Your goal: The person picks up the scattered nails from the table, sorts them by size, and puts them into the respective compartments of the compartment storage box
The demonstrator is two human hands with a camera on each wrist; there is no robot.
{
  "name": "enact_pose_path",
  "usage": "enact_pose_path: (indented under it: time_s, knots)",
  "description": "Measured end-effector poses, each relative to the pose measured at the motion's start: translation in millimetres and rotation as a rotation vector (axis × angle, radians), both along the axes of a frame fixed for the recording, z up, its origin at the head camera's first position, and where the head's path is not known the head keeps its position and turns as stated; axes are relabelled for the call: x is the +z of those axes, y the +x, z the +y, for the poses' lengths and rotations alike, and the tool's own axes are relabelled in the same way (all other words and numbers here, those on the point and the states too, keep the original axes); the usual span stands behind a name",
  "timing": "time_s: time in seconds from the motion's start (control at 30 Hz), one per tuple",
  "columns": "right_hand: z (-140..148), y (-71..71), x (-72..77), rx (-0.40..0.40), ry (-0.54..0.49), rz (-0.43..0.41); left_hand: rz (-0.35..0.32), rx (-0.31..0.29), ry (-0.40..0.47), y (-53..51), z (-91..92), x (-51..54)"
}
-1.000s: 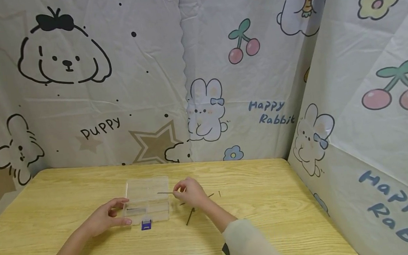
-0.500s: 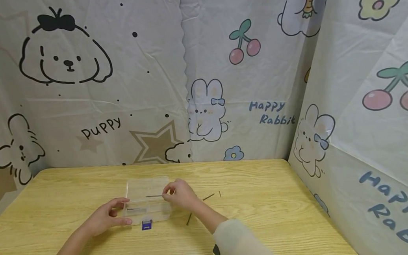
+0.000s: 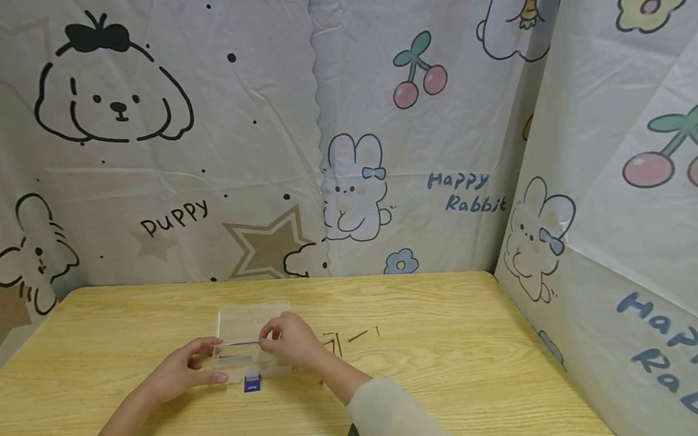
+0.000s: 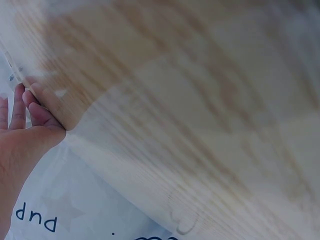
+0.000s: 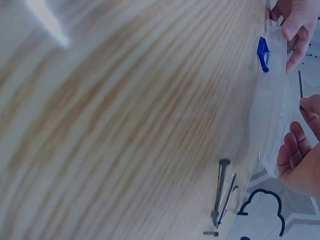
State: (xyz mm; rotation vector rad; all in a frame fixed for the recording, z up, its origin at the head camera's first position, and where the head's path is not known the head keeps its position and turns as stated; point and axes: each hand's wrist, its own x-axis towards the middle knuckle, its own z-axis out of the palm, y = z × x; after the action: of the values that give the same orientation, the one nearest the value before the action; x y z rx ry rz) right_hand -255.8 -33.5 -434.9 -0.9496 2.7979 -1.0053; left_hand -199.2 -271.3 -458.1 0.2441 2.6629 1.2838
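A clear plastic box (image 3: pixel 279 370) with a raised lid (image 3: pixel 243 316) and a blue latch (image 3: pixel 252 384) lies on the table. My left hand (image 3: pixel 177 373) grips its left side, thumb at the front corner and fingers farther back. Above the box, my right hand (image 3: pixel 292 340) pinches a long thin nail (image 3: pixel 243 343), which points left. Inside the front compartment a dark thin piece (image 3: pixel 234 356), probably another nail, shows faintly. The right wrist view has the held nail (image 5: pixel 300 82) sticking out from the right fingertips, apart from the box wall (image 5: pixel 267 115).
Several loose nails lie on the wooden table (image 3: pixel 457 372) right of the box, including a long one (image 3: pixel 358 335) and a tiny one (image 3: pixel 378 331). My right forearm partly covers this group. Printed cloth (image 3: pixel 247 151) hangs behind and beside the table.
My right hand has moved left and slightly toward me, carrying the nail from the box's right edge to over its middle. The left hand has stayed on the box.
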Motion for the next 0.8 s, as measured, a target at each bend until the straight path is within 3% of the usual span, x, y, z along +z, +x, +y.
enact_pose_path:
  time_s: [0.4, 0.8]
  knots:
    - [-22.2, 4.0, -8.8, -0.055, 0.062, -0.024, -0.001, -0.012, 0.041, -0.3, -1.8, 0.9]
    - [-30.9, 8.2, -19.4, -0.131, 0.086, -0.04, 0.02, -0.012, 0.008, 0.4, -0.3, 0.1]
